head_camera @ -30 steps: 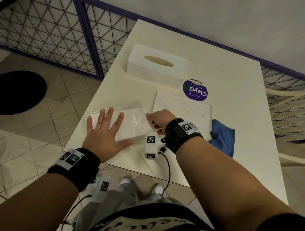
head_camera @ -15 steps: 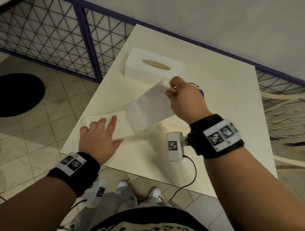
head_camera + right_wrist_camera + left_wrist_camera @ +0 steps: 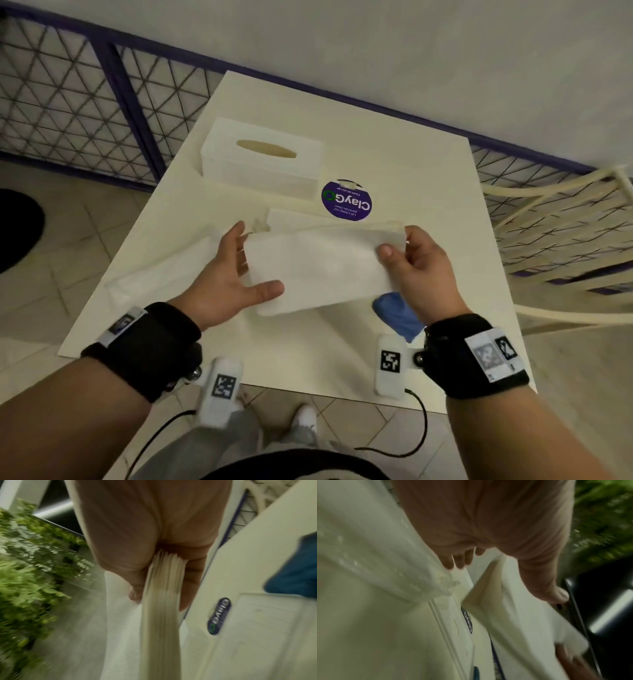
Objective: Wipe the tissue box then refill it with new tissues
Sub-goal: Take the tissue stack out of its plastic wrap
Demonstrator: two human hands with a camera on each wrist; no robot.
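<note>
Head view: you hold a stack of white tissues above the near half of the white table, one end in each hand. Your left hand cups the left end, thumb on top and fingers behind. Your right hand pinches the right end, thumb pressed on the top sheet. The white tissue box sits toward the far left of the table, its oval slot facing up, well apart from the stack. Just right of the box, a round purple sticker reads "ClayGo", upside down to you; its smaller lines are too blurred to read. A blue cloth lies on the table beneath your right wrist. The clear plastic wrapper lies flat at near left.

Half a second ago your left hand pressed flat on the wrapper while your right drew the tissues out toward the box; now the stack is free of it and both hands carry it.

Left wrist view: blurred; your left hand curls round the tissues, with the wrapper to the left.

Right wrist view: your right hand clamps the edge of the tissues between thumb and fingers; the sticker and the cloth show at right.
</note>
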